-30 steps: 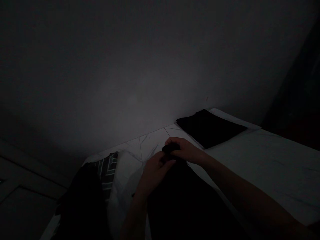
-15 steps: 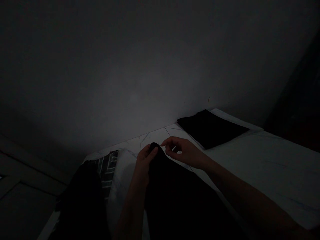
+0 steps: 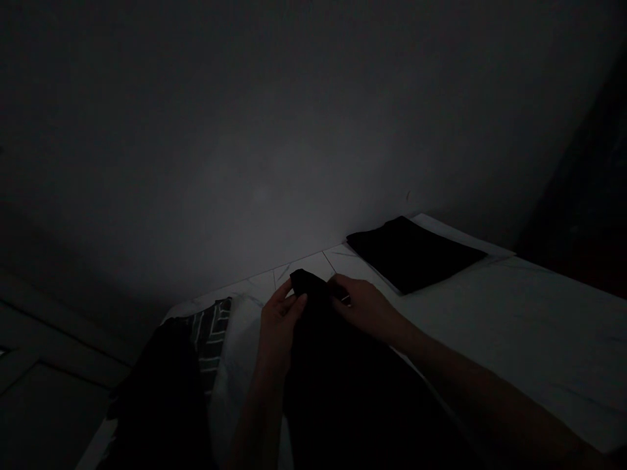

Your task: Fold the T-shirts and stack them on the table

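Okay, black cloth (image 3: 313, 313) held up btw left hand (image 3: 278, 324) and right hand (image 3: 365, 307), left fingers (image 3: 289, 303) pinching its top fold, right fingers (image 3: 339, 282) gripping its side. Folded black pile (image 3: 414, 254) sits nearby on white bedsheet (image 3: 539, 333).

The room is very dim, with a faint pale glow on the wall (image 3: 259, 196) fading to near-black at the corners. The white bedsheet (image 3: 539, 326) catches the most light, without glare, while the dark cloth (image 3: 343, 372) sinks into shadow, its folds lost.
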Available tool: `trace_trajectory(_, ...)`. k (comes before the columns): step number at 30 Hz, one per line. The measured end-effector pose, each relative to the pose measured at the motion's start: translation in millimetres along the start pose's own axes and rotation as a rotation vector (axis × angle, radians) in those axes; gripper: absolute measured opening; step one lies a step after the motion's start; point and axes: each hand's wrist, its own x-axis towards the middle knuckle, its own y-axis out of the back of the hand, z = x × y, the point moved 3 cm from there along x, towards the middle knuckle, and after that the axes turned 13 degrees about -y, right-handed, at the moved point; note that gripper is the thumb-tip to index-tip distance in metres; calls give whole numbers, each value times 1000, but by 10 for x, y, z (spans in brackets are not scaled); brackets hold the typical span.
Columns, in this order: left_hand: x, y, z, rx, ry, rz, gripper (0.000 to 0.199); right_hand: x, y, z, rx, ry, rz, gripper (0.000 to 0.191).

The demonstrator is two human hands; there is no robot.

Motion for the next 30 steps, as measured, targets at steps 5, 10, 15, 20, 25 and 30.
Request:
trace_trajectory(5,32,70,23,-31,-14,-21,59,206,337,156,286,50,23,16)
trace_trajectory(10,27,22,-7,-107,1,-75,54,316,508,287,346,11,4,19)
trace_trajectory(15,6,-69,-55,-104,6,-115,48,258,404,245,346,30,-65,17)
trace_trajectory(20,8,-118,-97,-56,8,-150,47,118,178,21,378,152,-116,25)
trace_trajectory(25,56,-10,15,180,-155,-134,34,137,101,8,322,175,-34,21)
trace_trajectory(30,215,454,191,676,-322,-175,24,386,341,213,299,222,183,23)
